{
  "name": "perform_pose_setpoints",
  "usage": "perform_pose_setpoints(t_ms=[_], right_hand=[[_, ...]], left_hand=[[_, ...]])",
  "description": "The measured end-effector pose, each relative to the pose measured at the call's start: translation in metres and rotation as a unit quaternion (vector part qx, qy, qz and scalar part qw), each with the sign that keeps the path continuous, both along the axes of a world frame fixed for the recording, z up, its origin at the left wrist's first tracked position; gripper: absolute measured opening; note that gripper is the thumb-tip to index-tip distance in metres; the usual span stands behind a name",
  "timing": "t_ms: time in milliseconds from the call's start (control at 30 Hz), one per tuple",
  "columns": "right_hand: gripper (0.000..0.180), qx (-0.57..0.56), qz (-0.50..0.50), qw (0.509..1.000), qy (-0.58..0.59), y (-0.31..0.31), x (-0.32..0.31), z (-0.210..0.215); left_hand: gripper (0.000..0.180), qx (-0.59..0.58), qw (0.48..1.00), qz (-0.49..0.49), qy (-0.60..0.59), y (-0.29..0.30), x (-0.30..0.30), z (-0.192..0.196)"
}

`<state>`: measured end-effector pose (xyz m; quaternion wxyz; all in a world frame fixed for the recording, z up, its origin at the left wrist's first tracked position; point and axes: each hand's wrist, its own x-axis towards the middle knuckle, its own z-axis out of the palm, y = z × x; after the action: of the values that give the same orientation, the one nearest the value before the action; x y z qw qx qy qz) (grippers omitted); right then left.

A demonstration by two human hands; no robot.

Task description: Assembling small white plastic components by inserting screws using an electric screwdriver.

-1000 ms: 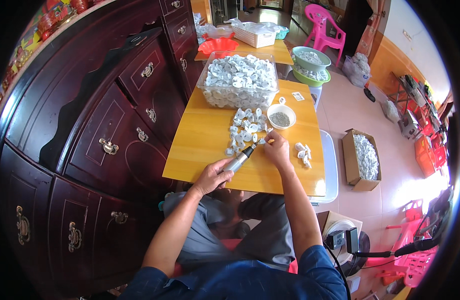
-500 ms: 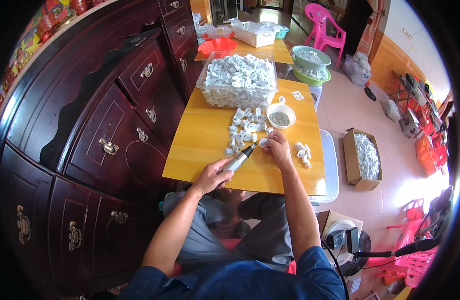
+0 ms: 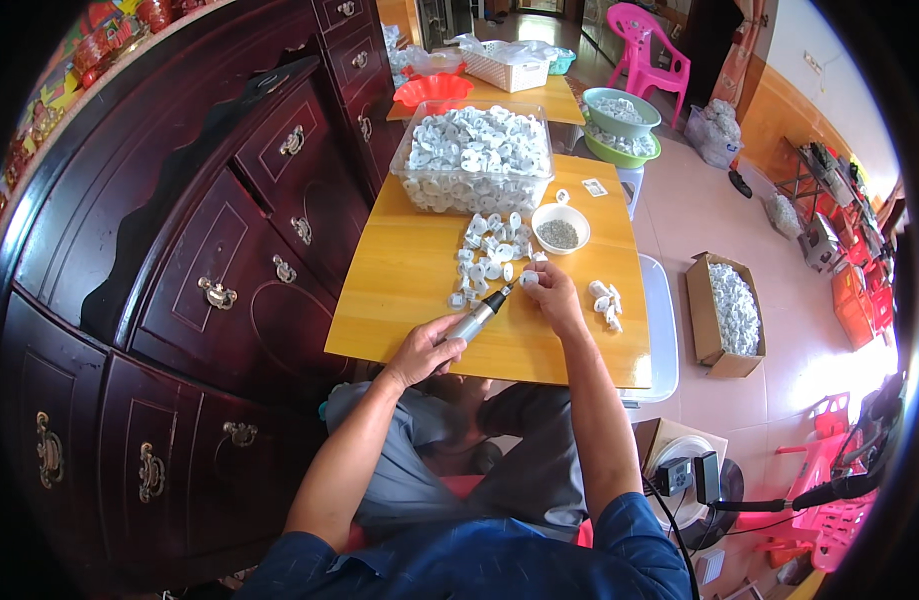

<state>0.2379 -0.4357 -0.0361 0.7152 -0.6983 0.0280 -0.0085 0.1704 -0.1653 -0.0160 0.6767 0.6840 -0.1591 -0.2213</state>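
Observation:
My left hand (image 3: 425, 352) is wrapped round a slim silver-and-black electric screwdriver (image 3: 473, 320), its tip pointing up and to the right. That tip meets or nearly meets a small white plastic piece (image 3: 529, 278) pinched in the fingers of my right hand (image 3: 558, 300). Just beyond them, a loose pile of similar white pieces (image 3: 492, 250) lies on the yellow wooden table (image 3: 380, 290). A white bowl (image 3: 560, 210) with tiny metal parts (image 3: 557, 234), perhaps screws, stands beside the pile. To the right of my right hand sits a smaller group of white pieces (image 3: 607, 304).
A clear plastic box (image 3: 397, 172) heaped with white pieces stands at the table's far end. Dark wooden drawers (image 3: 210, 290) line the left. On the floor at right are a cardboard box (image 3: 707, 320) of white pieces and stacked basins (image 3: 652, 113); a pink chair (image 3: 648, 50) stands behind.
My right hand has shifted very slightly, and the white piece in its fingers has turned a little near the screwdriver's tip. The left hand keeps its grip almost unmoved.

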Motion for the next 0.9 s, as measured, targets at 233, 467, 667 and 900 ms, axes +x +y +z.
perform_pose_setpoints(t_ms=[233,467,667,900], right_hand=[[0.022,-0.041,-0.057,0.997,-0.017,0.0082,-0.0045,-0.0038],[0.020,-0.032,-0.083,0.996,-0.025,0.0090,-0.0064,-0.0059],[0.021,-0.019,-0.066,0.997,-0.024,0.0089,-0.0069,-0.0075],[0.022,-0.035,-0.057,0.997,-0.026,0.0082,-0.0068,-0.0088]], left_hand=[[0.053,0.003,1.000,0.014,0.015,-0.0026,-0.0003,0.0008],[0.051,0.013,1.000,0.008,0.016,-0.0045,0.0010,0.0008],[0.049,0.016,0.999,0.019,0.020,-0.0050,-0.0008,0.0036],[0.050,0.022,0.999,0.019,0.017,-0.0051,-0.0007,0.0046]])
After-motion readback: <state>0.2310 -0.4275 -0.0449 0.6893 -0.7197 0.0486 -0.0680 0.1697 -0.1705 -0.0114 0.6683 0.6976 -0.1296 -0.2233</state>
